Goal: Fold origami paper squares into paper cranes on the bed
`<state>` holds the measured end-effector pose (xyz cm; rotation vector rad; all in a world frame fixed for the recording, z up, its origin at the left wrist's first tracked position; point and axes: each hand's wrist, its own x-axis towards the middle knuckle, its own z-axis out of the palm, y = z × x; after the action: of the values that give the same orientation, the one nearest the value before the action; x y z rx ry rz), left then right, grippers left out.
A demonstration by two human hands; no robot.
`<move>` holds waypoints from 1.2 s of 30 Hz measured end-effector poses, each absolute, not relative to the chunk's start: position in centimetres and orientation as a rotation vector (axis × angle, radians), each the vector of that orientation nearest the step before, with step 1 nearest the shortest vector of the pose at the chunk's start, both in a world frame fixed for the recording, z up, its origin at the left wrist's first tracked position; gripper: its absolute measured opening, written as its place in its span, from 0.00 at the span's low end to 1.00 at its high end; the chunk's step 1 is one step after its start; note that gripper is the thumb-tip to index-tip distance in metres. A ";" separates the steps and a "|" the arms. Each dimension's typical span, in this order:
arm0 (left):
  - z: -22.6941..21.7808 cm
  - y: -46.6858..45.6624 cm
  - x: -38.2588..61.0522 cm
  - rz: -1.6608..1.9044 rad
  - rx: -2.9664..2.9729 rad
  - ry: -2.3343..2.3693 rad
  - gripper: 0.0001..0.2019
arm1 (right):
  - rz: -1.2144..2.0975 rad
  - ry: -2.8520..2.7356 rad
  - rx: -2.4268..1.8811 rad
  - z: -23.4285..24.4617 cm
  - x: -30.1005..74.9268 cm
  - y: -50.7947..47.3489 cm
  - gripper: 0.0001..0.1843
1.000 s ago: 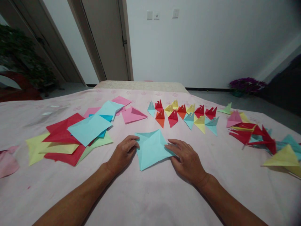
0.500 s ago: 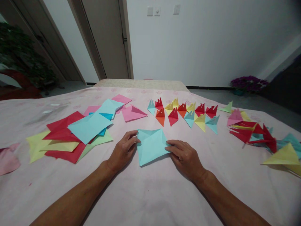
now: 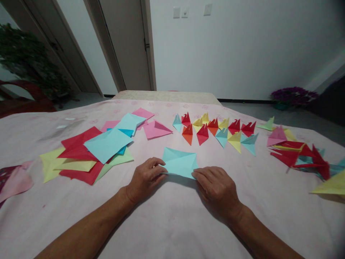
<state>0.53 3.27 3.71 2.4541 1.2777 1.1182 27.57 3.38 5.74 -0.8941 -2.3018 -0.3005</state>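
Note:
A light blue sheet of paper [image 3: 180, 162] with crease lines lies between my hands, its near edge raised off the tablecloth. My left hand [image 3: 147, 179] pinches its near left corner between thumb and fingers. On the near right corner, my right hand [image 3: 217, 189] grips with its fingers together on top; its thumb is hidden. Just beyond stand several small folded paper birds, among them a red one [image 3: 202, 134], an orange one [image 3: 188, 133] and a light blue one [image 3: 222, 136].
To the left lies a loose pile of coloured sheets, a light blue sheet [image 3: 107, 144] on top and a red sheet [image 3: 81, 142] beneath. A pink sheet [image 3: 156, 130] rests behind. Folded red paper [image 3: 319, 163] and yellow paper [image 3: 332, 185] are heaped at the right. The pale tablecloth [image 3: 172, 223] covers the table.
The blue sheet has been turned so that its edge faces me, and its near side has been lifted. Both hands have shifted to its near corners. The view has swung slightly left.

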 end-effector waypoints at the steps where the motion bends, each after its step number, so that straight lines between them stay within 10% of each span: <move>1: 3.6 3.4 0.5 1.143 2.459 1.298 0.05 | -0.317 -2.289 -0.888 6.1 27.5 3.1 0.08; 31: 3.0 5.2 -0.5 0.870 2.222 1.449 0.03 | 0.342 -2.130 -1.408 4.2 25.6 3.8 0.08; 36: 3.5 5.1 -0.1 0.829 2.215 1.523 0.03 | 0.350 -2.130 -1.377 3.9 25.8 3.8 0.28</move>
<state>-0.07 5.15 3.50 2.2147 1.5235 0.8289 25.85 3.79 3.86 -1.3772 -2.1300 0.3497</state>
